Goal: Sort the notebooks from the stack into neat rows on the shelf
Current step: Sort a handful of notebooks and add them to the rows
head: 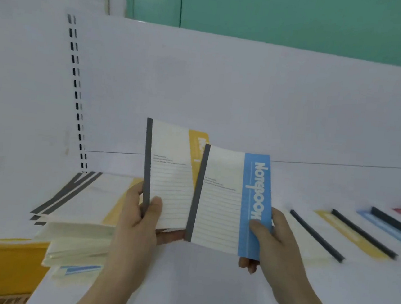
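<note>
Left hand (pixel 142 210) pinches the yellow notebook (pixel 170 173), right hand (pixel 272 236) the blue notebook (pixel 229 202); both look thin, light, floppy; best gripped near the spine.

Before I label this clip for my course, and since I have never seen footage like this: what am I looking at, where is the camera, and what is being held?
There is no machine here. A person wears one camera on the head, looking forward and down, so you see their own two bare hands from above.

The left hand holds a yellow notebook by its grey spine. The right hand holds a blue notebook by its blue edge, thumb on the cover. Both notebooks are upright, above the white shelf, the blue one overlapping the yellow one.

On the shelf to the left lies an untidy stack of more notebooks. To the right, a row of notebooks lies flat, side by side. The picture is somewhat blurred, so small print cannot be read.
</note>
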Demonstrator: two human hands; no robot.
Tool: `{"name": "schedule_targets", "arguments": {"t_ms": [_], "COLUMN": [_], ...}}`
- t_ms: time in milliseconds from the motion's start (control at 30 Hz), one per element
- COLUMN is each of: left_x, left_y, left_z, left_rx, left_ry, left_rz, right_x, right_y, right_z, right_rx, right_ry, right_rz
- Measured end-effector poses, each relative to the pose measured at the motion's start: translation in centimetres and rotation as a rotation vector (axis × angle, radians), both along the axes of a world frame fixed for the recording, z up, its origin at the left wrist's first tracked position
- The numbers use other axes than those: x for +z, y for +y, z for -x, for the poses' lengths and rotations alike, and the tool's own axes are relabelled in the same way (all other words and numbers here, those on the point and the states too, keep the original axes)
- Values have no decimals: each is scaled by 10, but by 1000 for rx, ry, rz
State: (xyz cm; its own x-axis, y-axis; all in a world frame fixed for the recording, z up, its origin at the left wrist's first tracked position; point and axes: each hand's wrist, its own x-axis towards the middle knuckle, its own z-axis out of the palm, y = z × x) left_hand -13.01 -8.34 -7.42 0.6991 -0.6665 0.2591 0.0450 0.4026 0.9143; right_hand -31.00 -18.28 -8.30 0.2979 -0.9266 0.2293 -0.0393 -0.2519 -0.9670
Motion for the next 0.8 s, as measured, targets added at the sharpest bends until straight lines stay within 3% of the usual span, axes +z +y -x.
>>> {"name": "schedule_targets", "arguments": {"t_ms": [300, 500, 800], "left_x": [-28, -39, -45], "left_y": [-75, -129, -218], "left_z": [117, 217, 321], "left_rx": [-205, -148, -15], "left_ry": [10, -101, -175], "left_rz": [-105, -162, -287], "right_x": [-7, -20, -14], "right_y": [-28, -80, -207], "right_z": [159, 274, 408], "right_rx": [-283, -395, -485], "right_ry": [121, 24, 191], "right_rz": [90, 14, 31]}}
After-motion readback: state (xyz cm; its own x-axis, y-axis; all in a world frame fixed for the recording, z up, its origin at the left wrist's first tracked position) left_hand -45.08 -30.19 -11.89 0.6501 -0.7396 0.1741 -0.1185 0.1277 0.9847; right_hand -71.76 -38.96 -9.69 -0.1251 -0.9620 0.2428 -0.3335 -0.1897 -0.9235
